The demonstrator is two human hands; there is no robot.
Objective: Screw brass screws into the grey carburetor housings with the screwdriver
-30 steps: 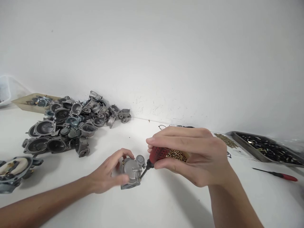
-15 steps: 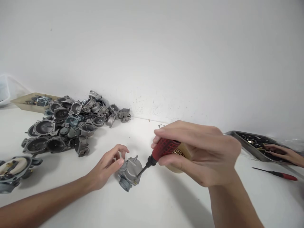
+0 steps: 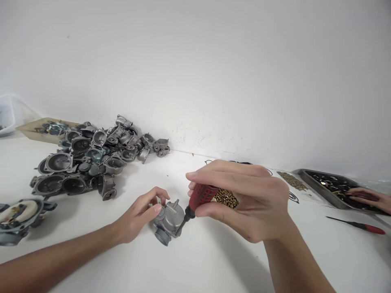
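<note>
A small grey metal carburetor body (image 3: 169,222) lies tilted on the white table (image 3: 195,260) in front of me. My left hand (image 3: 139,215) pinches it from the left with thumb and fingertips. My right hand (image 3: 241,199) is closed round the red handle of a screwdriver (image 3: 200,198), whose dark tip touches the right side of the body. A small heap of brass screws (image 3: 226,197) shows just behind my right fingers.
A pile of grey carburetor parts (image 3: 88,160) lies at the back left, one more part (image 3: 18,217) at the left edge. At the right stands a dark tray (image 3: 332,185) with another person's hand (image 3: 368,197) in it, and a second red screwdriver (image 3: 357,225).
My right hand with the screwdriver has shifted slightly left and down. The carburetor body has been turned and tilted under my left fingers. Another person's hand has appeared at the tray.
</note>
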